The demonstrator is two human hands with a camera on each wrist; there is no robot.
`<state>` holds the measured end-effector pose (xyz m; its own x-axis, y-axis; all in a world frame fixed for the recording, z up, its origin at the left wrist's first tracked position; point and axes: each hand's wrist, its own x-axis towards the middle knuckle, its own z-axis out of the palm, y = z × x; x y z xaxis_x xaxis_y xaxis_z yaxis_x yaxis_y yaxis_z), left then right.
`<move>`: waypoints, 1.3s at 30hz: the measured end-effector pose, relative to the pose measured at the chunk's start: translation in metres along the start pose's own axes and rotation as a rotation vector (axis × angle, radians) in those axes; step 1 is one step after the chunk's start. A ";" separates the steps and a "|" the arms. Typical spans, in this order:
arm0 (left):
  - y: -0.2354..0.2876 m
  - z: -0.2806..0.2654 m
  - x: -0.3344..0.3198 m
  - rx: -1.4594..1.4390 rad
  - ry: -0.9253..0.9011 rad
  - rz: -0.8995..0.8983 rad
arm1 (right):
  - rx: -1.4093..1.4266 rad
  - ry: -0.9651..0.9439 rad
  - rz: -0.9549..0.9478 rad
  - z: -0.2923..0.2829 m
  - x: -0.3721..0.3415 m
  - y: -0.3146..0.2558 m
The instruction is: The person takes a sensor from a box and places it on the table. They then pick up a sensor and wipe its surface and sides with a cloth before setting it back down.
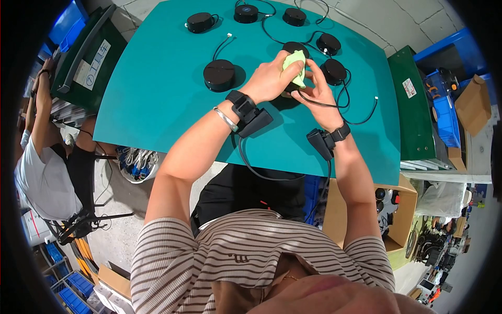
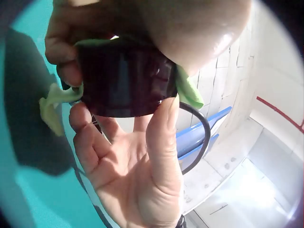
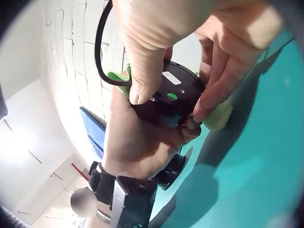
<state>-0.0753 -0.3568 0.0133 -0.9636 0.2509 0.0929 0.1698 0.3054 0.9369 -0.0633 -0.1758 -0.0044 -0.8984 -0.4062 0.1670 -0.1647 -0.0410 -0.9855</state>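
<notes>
Both hands meet over the far middle of the teal table, at a black puck-shaped device (image 2: 126, 80) held above the surface. My left hand (image 1: 266, 81) holds a light green cloth (image 1: 294, 68) against the device. From the other side my right hand (image 1: 320, 100) grips the device by its rim, thumb and fingers spread around it. In the right wrist view the device's flat face carries a white label (image 3: 172, 77) and a green dot (image 3: 172, 97). A black cable (image 3: 98, 50) loops out from beside the right thumb.
Several similar black pucks stand on the teal table (image 1: 162, 99), one (image 1: 219, 75) left of the hands, others along the far side with cables. Green cabinets flank the table. A seated person (image 1: 49, 178) is at left; an open cardboard box (image 1: 405, 209) sits below the right edge.
</notes>
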 end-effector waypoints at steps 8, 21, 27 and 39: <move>-0.011 -0.001 0.009 -0.279 -0.129 -0.140 | -0.072 -0.040 -0.059 -0.003 0.001 0.002; 0.002 -0.003 0.003 0.098 -0.054 -0.029 | 0.212 0.025 0.117 -0.001 0.000 -0.003; -0.007 0.002 0.005 0.155 0.036 0.229 | 0.301 -0.031 0.085 0.001 0.001 -0.006; -0.013 -0.004 0.011 -0.391 -0.229 -0.207 | -0.026 -0.047 -0.076 -0.005 0.002 0.009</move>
<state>-0.0890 -0.3612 0.0038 -0.8911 0.4306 -0.1434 -0.1525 0.0133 0.9882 -0.0690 -0.1727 -0.0132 -0.8628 -0.4457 0.2388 -0.2423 -0.0501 -0.9689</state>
